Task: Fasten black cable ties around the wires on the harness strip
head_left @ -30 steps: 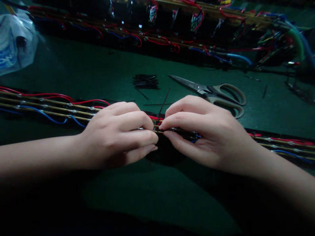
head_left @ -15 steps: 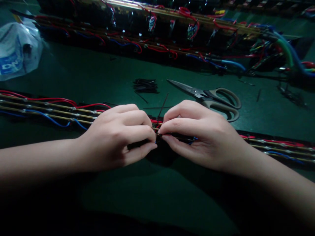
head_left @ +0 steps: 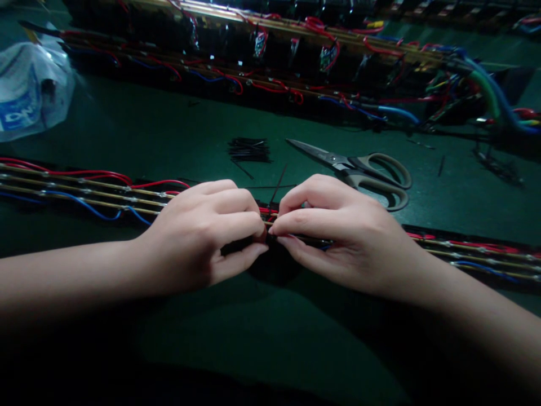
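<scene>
A long strip of brass-coloured rods with red and blue wires [head_left: 97, 197] runs left to right beneath both hands. My left hand [head_left: 207, 231] lies across it, fingers curled and thumb close to the index finger; what is between those fingertips is hidden. From the right, my right hand [head_left: 338, 225] pinches at the strip with thumb and fingertips, on what looks like the black cable tie [head_left: 278, 183]. One thin end of this tie sticks up between the hands. Its other end is hidden by the fingers.
Behind the hands lie a small pile of black cable ties [head_left: 249, 150] and a pair of scissors [head_left: 350, 166]. A clear plastic bag [head_left: 34, 90] is at the left. Farther back stands a larger wired assembly [head_left: 253, 62], with thick cables [head_left: 486, 90] at its right end.
The whole view has shifted slightly. Both hands stay at the same spot on the strip, and their fingertips have moved a little closer to the near edge.
</scene>
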`<control>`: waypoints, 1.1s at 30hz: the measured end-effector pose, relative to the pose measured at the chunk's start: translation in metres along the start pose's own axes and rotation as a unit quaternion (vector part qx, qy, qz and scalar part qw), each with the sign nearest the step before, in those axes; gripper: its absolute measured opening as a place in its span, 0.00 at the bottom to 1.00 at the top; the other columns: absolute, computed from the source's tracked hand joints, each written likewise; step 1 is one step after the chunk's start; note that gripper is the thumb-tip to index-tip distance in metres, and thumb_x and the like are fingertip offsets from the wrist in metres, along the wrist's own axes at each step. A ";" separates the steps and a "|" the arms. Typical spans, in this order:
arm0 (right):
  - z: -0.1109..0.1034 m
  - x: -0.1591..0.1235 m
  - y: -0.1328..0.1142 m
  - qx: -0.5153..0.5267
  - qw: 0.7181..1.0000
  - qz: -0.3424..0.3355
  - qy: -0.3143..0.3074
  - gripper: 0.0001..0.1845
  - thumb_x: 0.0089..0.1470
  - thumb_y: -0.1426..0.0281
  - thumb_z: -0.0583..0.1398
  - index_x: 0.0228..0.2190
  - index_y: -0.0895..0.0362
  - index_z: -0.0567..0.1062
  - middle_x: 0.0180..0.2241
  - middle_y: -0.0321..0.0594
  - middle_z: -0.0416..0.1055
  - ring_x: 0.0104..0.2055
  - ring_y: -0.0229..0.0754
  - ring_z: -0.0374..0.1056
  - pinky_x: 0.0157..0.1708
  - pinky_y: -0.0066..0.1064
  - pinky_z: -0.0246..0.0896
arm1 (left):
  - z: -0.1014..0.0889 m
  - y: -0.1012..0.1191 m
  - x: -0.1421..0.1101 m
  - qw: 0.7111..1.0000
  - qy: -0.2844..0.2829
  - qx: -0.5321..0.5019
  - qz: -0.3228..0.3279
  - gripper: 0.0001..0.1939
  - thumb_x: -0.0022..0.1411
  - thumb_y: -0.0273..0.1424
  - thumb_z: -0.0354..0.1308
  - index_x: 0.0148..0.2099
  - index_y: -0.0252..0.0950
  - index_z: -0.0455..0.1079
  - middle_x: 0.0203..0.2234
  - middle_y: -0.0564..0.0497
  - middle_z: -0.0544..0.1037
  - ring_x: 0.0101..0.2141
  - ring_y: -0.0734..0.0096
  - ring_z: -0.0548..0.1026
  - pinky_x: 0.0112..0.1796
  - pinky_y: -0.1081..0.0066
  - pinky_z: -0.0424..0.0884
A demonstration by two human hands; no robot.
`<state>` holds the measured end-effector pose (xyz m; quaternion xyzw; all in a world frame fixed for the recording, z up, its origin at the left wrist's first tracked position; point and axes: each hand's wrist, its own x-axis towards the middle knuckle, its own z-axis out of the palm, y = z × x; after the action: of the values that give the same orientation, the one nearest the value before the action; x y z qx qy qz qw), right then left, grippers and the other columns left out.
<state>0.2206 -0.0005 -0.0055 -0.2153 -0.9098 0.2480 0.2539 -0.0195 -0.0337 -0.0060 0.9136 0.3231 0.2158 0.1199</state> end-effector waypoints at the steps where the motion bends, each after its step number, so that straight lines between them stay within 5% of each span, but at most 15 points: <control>1: 0.000 0.000 0.000 -0.002 1.000 -0.001 0.001 0.08 0.63 0.76 0.62 0.38 0.58 0.83 0.40 0.46 0.79 0.41 0.42 0.72 0.39 0.34 0.67 | 0.000 0.000 0.000 1.000 0.001 0.002 0.001 0.08 0.72 0.29 0.58 0.37 0.38 0.71 0.31 0.53 0.77 0.33 0.69 0.71 0.34 0.70 0.66; 33: 0.000 0.001 0.001 -0.013 1.000 -0.015 -0.001 0.09 0.64 0.76 0.61 0.38 0.58 0.84 0.40 0.47 0.79 0.40 0.42 0.72 0.37 0.34 0.67 | 0.002 -0.002 -0.001 1.000 0.019 0.017 0.016 0.07 0.72 0.29 0.59 0.37 0.37 0.73 0.32 0.52 0.79 0.32 0.69 0.71 0.34 0.68 0.67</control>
<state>0.2204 0.0005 -0.0059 -0.2047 -0.9162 0.2330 0.2538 -0.0202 -0.0330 -0.0084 0.9162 0.3145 0.2298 0.0944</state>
